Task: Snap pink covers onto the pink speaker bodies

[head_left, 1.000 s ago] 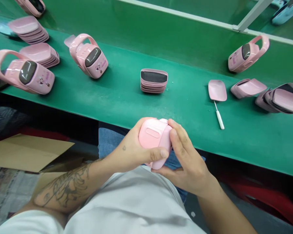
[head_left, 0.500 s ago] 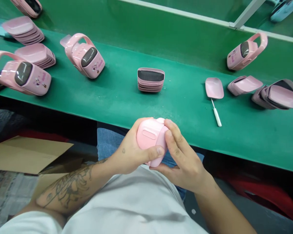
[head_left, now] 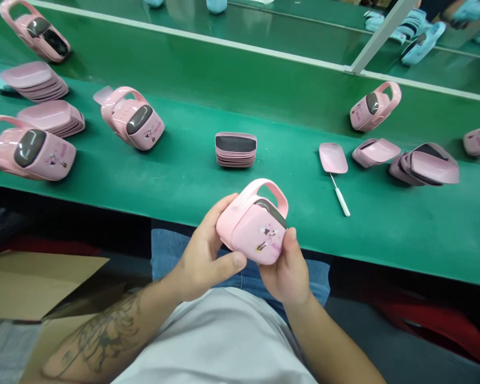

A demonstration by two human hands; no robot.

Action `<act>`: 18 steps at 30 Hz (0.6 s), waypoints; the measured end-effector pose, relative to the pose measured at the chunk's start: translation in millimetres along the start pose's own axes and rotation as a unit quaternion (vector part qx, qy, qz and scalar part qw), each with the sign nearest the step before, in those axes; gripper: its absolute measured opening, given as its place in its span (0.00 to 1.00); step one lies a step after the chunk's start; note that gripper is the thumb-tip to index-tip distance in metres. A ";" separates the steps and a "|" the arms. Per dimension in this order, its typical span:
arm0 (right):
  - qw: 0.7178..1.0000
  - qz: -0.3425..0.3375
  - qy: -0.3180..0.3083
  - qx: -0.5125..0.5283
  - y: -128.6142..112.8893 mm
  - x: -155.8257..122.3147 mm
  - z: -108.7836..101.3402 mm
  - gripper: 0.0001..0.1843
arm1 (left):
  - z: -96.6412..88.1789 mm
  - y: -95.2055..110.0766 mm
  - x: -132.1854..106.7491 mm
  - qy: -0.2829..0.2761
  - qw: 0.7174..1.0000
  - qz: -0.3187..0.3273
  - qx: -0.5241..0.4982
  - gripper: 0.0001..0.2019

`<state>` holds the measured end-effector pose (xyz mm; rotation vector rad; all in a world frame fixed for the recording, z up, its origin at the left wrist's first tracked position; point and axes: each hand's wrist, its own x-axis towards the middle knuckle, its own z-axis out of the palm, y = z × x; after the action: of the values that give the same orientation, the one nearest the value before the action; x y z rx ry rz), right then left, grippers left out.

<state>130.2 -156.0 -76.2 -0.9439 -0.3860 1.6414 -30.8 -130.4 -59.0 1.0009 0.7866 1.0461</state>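
Above my lap, just off the bench's near edge, I hold a pink plastic case (head_left: 248,234) with a loop handle, a dark window and a cartoon figure printed on its front. My left hand (head_left: 208,256) is closed round its left side, thumb along the lower edge. The lower right corner rests in my right hand (head_left: 288,269), the thumb against the side. Beyond it on the bench stands a stack of pink panels with dark inner faces (head_left: 236,150). A single pink panel (head_left: 333,158) lies to the right, a white-handled screwdriver (head_left: 341,199) touching its lower edge.
The green bench (head_left: 176,186) runs across, backed by a low green wall. Similar pink cases stand at left (head_left: 134,122) and right (head_left: 370,109). More panel stacks lie at far left (head_left: 50,117) and right (head_left: 424,165). An open cardboard box (head_left: 36,282) is below left.
The case has been turned in my hands, so its handle, window and printed front now show. My right hand has shifted to the lower right corner. The view has tilted up slightly.
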 end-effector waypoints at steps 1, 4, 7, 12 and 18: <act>1.000 -0.015 0.011 0.002 -1.8 0.4 -1.9 0.31 | -1.7 4.5 0.9 -0.006 1.000 -0.014 0.016 0.43; 0.999 -0.030 0.003 -0.021 -5.6 0.9 -11.7 0.30 | -4.6 14.2 3.7 -0.003 0.997 -0.059 0.040 0.37; 0.998 -0.035 -0.027 -0.042 -6.7 -0.3 -17.5 0.30 | -4.0 17.1 4.1 -0.011 0.996 -0.077 0.042 0.34; 0.992 -0.057 -0.081 -0.076 -11.3 -2.8 -14.9 0.27 | -2.4 16.9 0.3 -0.011 0.997 -0.062 0.041 0.35; 0.985 -0.061 -0.090 -0.137 -20.2 -2.9 -18.0 0.32 | -1.5 21.7 -0.4 0.007 0.997 -0.072 0.015 0.35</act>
<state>157.1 -156.8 -72.5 -0.9562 -0.7942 1.5909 -39.2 -126.7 -39.3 0.9489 0.8763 0.9205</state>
